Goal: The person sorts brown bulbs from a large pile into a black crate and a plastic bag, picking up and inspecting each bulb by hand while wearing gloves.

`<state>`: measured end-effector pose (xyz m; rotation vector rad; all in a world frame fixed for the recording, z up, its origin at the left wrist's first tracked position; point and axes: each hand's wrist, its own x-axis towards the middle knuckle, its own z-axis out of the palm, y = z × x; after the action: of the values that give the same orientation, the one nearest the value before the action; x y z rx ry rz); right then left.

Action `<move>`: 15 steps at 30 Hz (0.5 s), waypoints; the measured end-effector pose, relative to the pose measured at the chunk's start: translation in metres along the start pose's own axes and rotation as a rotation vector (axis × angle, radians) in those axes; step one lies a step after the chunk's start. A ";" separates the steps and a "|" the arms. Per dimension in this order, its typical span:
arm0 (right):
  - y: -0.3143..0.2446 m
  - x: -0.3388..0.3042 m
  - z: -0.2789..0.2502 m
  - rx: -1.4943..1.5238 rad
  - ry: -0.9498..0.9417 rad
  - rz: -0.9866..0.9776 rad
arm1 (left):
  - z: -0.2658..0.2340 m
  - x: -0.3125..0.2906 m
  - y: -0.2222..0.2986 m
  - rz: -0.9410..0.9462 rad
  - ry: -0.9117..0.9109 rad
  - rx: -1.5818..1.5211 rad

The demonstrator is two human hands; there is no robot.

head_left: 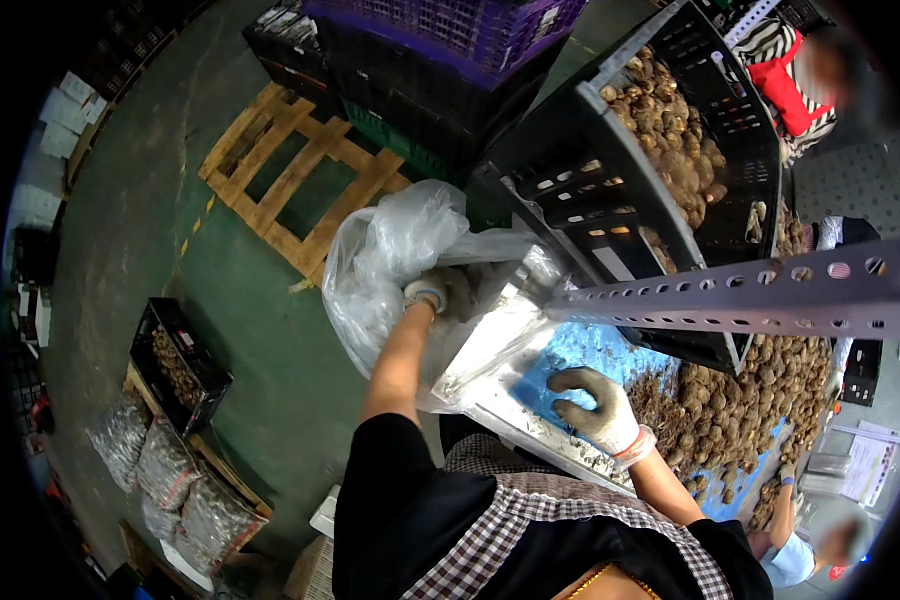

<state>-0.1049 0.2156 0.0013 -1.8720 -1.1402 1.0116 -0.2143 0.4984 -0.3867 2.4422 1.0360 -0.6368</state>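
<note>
My left hand (429,291), in a pale work glove, reaches into a big clear plastic bag (398,235) that hangs at the table's left end. Plastic folds and the wrist hide its fingers, so their hold cannot be made out. Over the blue sheet (540,392) on the metal-edged table is my right hand (598,408), in a dirty glove with a clear cuff. Its fingers are curved, the thumb apart from them, with nothing between. Loose brown roots and dirt (653,408) lie just beyond it, beside a broad heap of round brown tubers (735,400).
A black crate (610,200) of tubers is tilted above the table, behind a perforated metal bar (750,297). A wooden pallet (305,170) and stacked crates (440,60) stand at the far left. Filled sacks (170,470) and a small crate (180,368) sit lower left. Co-workers are at right.
</note>
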 end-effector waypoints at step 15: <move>0.003 0.213 0.059 -1.354 -0.064 0.133 | -0.171 -0.049 -0.006 -0.047 0.601 -0.418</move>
<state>-0.0913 0.4196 -0.0817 -2.9313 -2.0274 0.2599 -0.2074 0.5653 -0.2221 2.2643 1.2864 0.3131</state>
